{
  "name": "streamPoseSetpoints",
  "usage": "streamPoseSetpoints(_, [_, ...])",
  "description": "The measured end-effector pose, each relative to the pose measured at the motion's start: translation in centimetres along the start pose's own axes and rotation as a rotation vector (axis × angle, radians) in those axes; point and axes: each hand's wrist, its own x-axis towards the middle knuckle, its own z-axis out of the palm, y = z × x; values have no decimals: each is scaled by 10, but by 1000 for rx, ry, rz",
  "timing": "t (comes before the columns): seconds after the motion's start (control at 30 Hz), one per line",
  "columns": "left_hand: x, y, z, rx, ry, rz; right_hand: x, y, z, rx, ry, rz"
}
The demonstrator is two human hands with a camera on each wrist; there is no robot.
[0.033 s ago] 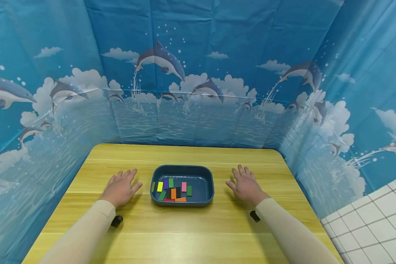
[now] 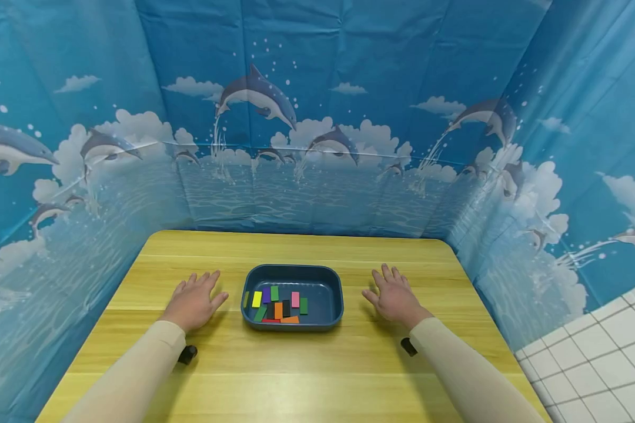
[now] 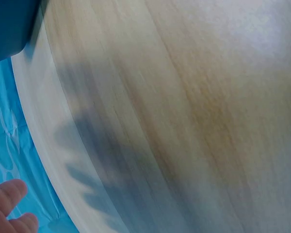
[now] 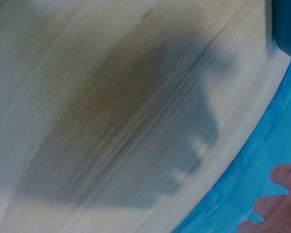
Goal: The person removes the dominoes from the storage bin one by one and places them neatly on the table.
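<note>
A dark blue rectangular tray (image 2: 330, 324) stands between my hands in the head view. Small flat blocks lie inside, mostly toward its left side, among them a yellow block (image 2: 256, 299), a pink block (image 2: 295, 299) and an orange block (image 2: 278, 310). To the left of the tray, my left hand (image 2: 191, 304) is held palm down with fingers spread, holding nothing. My right hand (image 2: 394, 295) mirrors it on the other side, fingers extended and nothing in its grasp. Both wrist views show fingertips at a lower corner, a hand shadow on the wood and a corner of the tray.
A yellow wood-grain table (image 2: 317, 367) with rounded far corners bears the tray. Blue sheeting (image 2: 317, 194) printed with dolphins hangs behind it and along both sides. White tiles (image 2: 603, 346) show at the lower right. A black wrist camera (image 2: 187, 354) sits under the left wrist.
</note>
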Motion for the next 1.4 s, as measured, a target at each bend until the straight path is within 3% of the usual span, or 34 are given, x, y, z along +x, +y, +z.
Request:
streamPoseSetpoints(0.33, [3, 2, 11, -68, 31, 24, 2, -1, 3, 11, 2, -7])
streamPoseSetpoints(0.47, [5, 9, 19, -188, 16, 29, 4, -1, 4, 11, 5, -9])
streamPoseSetpoints(0.67, [3, 32, 31, -439, -75, -19, 5, 0, 2, 21, 13, -17])
streamPoseSetpoints(0.87, [1, 47, 50, -556, -78, -75, 10, -8, -5, 63, 50, -43])
streamPoseSetpoints(1.03, [-4, 51, 58, -662, -52, -102, 17, -32, -16, 117, 97, -58])
streamPoseSetpoints(1.17, [-7, 52, 60, -735, -55, -77, 26, -62, -24, 146, 114, -78])
streamPoseSetpoints(1.4, [-7, 49, 63, -763, -77, -53, 42, -111, -25, 286, 51, -105])
